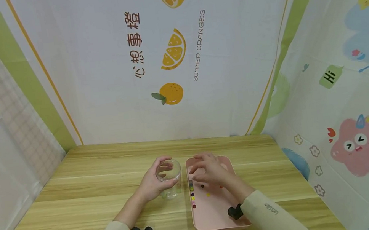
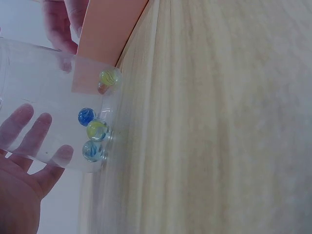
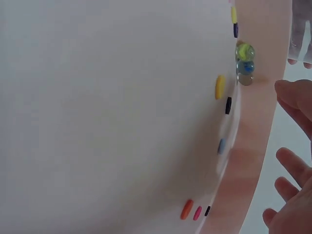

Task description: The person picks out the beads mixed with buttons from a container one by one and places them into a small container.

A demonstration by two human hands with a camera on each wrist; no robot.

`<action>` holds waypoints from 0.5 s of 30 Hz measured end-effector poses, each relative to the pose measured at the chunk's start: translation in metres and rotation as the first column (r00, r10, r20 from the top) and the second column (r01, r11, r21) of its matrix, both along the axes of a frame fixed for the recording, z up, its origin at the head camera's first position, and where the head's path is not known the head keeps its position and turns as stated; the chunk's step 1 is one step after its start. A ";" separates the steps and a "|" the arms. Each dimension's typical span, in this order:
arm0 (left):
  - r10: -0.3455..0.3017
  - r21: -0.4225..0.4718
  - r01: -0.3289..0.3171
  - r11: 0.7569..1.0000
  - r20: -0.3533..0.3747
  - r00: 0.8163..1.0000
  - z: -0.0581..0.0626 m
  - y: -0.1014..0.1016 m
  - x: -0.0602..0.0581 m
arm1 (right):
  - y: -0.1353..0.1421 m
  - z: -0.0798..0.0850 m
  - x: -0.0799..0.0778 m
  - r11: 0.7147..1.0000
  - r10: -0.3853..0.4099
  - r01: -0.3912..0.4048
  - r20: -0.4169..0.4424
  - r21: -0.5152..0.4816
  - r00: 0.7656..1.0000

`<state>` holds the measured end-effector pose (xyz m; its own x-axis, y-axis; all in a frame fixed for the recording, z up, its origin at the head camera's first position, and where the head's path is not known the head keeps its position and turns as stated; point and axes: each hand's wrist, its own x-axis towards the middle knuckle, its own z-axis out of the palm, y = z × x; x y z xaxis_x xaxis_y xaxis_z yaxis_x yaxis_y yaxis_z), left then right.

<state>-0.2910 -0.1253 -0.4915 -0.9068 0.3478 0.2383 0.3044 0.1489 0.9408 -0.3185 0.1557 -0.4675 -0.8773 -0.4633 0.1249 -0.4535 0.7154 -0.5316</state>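
My left hand [image 1: 151, 182] grips a clear jar [image 1: 171, 192] from its left side, thumb and fingers curved round it. Several marbles [image 2: 97, 130] in blue and yellow swirls lie at the jar's bottom in the left wrist view. To the right of the jar, my right hand [image 1: 208, 169] is above the far part of a pink tray [image 1: 214, 217]. Its fingers are bent loosely, with nothing visible between them. Against the tray's wall rest a few glass marbles [image 3: 245, 51], shown in the right wrist view.
Small flat coloured pieces [image 1: 192, 198] lie along the tray's left side, and others, such as a yellow piece [image 1: 208, 195], are scattered on its floor. The wooden table [image 1: 88, 203] meets a printed cloth [image 1: 112, 116] at the back.
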 end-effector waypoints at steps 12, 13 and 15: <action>0.000 0.005 0.000 1.000 -0.003 1.000 0.001 0.001 0.000 | -0.003 -0.006 -0.002 0.995 0.052 -0.046 -0.063 0.094 0.997; -0.001 0.006 0.001 1.000 -0.003 1.000 0.001 0.001 0.000 | -0.003 -0.006 -0.002 0.994 0.055 -0.049 -0.065 0.100 0.996; -0.003 0.009 0.003 1.000 -0.002 1.000 0.001 0.001 0.000 | -0.004 -0.007 -0.003 0.992 0.063 -0.056 -0.068 0.112 0.996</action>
